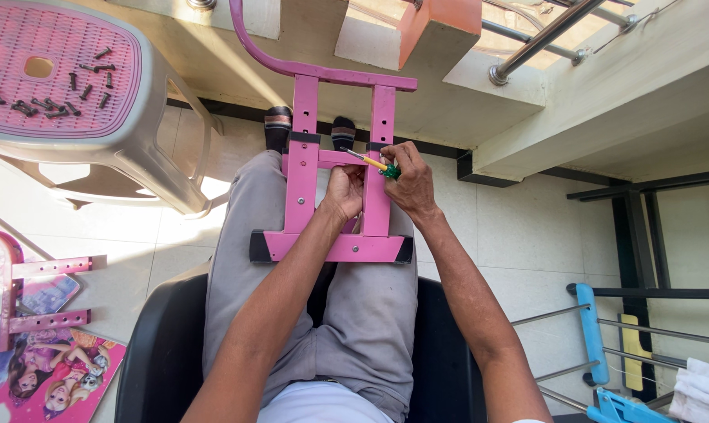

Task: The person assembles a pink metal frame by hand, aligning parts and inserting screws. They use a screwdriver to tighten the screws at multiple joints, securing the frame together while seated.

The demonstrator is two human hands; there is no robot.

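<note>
I am closing my right hand around a green-handled screwdriver at frame centre, while my left hand is gripping the pink metal frame lying across my lap. A fastening step, I judge; next needs steady tip alignment. Loose screws are sitting on the stool, upper left.

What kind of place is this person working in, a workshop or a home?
Probably a home, on a tiled landing or balcony beside stairs. A metal stair railing runs above, a clothes drying rack stands to the right, and a plastic stool holding loose screws serves as a workbench.
</note>
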